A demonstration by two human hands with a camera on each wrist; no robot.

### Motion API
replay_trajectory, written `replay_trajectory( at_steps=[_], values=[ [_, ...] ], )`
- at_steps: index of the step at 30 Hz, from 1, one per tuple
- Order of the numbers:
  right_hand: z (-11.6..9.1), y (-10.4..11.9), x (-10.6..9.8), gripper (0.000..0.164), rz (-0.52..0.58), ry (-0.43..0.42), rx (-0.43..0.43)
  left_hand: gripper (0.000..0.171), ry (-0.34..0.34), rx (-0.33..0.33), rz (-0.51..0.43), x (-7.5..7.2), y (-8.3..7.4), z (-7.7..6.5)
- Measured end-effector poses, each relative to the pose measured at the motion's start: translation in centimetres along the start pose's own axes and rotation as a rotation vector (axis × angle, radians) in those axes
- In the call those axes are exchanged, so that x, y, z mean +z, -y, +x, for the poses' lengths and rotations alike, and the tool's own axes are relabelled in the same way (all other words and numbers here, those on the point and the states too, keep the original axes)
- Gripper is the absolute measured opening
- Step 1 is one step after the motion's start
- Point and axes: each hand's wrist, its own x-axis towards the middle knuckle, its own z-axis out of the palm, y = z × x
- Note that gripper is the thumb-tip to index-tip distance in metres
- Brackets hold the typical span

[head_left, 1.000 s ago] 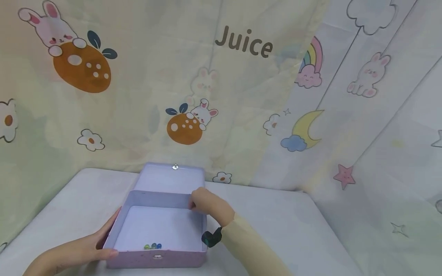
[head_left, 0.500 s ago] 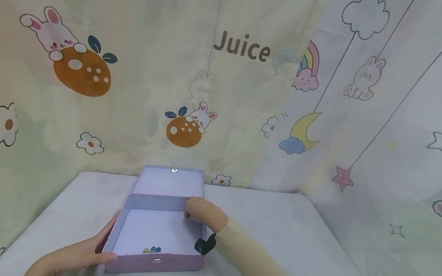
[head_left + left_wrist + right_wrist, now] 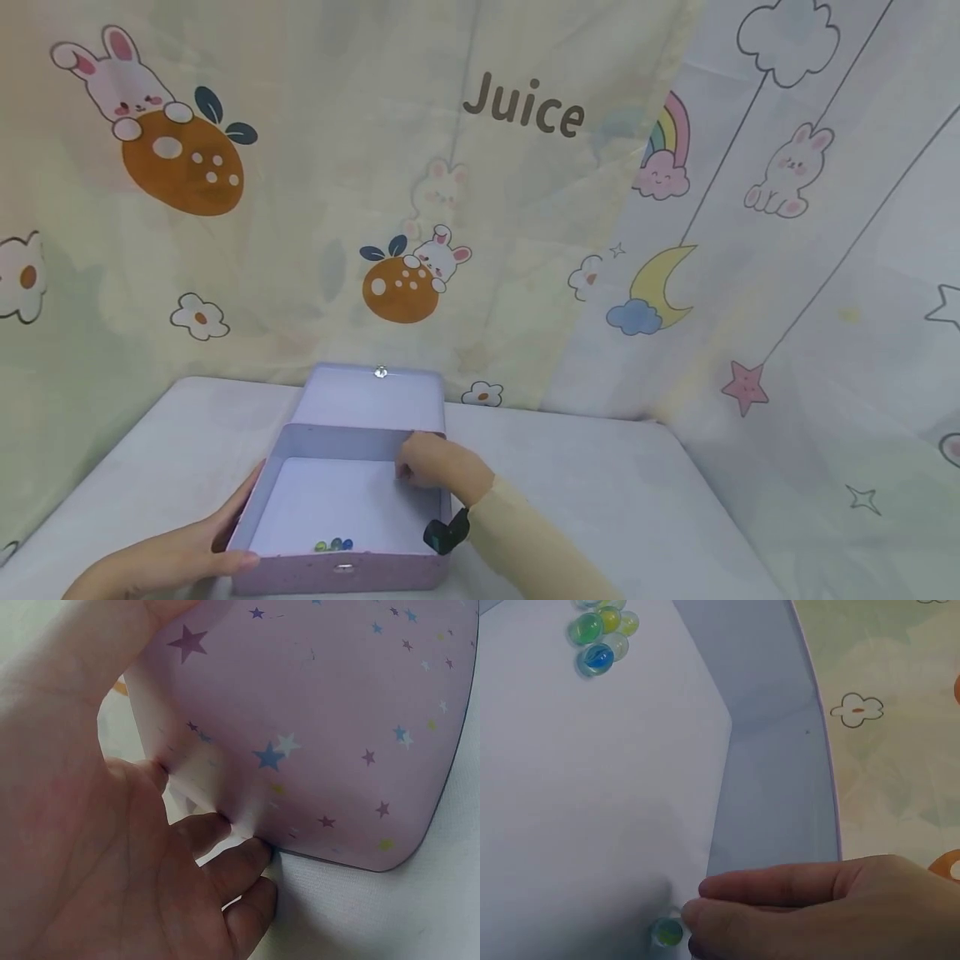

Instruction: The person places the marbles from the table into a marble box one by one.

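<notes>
A lilac tin box [image 3: 390,573] with printed stars stands with its lid [image 3: 367,400] raised at the back. My left hand [image 3: 187,546] grips its front left corner, thumb over the front rim and fingers on the side wall. In the left wrist view, the fingertips of my left hand [image 3: 165,840] press along the starred wall. My right hand [image 3: 435,462] reaches inside near the back right, thumb and fingers drawn together. At the tips of my right hand [image 3: 810,907] is a green glass marble [image 3: 667,931]. Several more marbles [image 3: 598,658] lie clustered on the box floor.
The box sits on a white-covered table [image 3: 585,492]. Behind it hangs a printed cloth [image 3: 300,208] with rabbits, oranges and the word Juice. A metal clasp [image 3: 381,372] is on the lid's edge. A dark wrist device [image 3: 447,532] sits on the right sleeve.
My right hand has shifted left and slightly nearer inside the box. The left hand keeps its grip on the corner. The head view has tilted up slightly.
</notes>
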Motion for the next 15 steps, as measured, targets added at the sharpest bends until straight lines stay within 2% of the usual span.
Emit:
replay_trajectory(
  at_steps=[2,5,6,9,12,15],
  values=[
    [-0.1,-0.2,-0.3,0.014,0.08,-0.014,-0.022,0.098,0.004,-0.033,0.003,-0.1,0.0,-0.1],
    [-0.6,-0.7,-0.9,0.013,0.183,-0.046,-0.072,0.097,0.036,-0.119,-0.016,-0.5,-0.2,-0.2],
    [-0.9,-0.9,-1.1,0.012,0.202,-0.057,-0.09,0.097,0.055,-0.156,-0.044,-0.6,-0.3,-0.2],
    [-2.1,-1.5,-1.6,0.014,0.229,-0.105,-0.13,0.099,0.103,-0.205,-0.122,-0.7,-0.7,0.1],
    [-4.0,-2.0,-2.0,0.016,0.261,-0.176,-0.139,0.1,0.105,-0.225,-0.11,-0.7,-0.9,0.1],
    [-6.2,-2.4,-2.0,0.017,0.342,-0.256,-0.124,0.099,0.077,-0.241,-0.006,-0.7,-0.8,0.0]
  ],
)
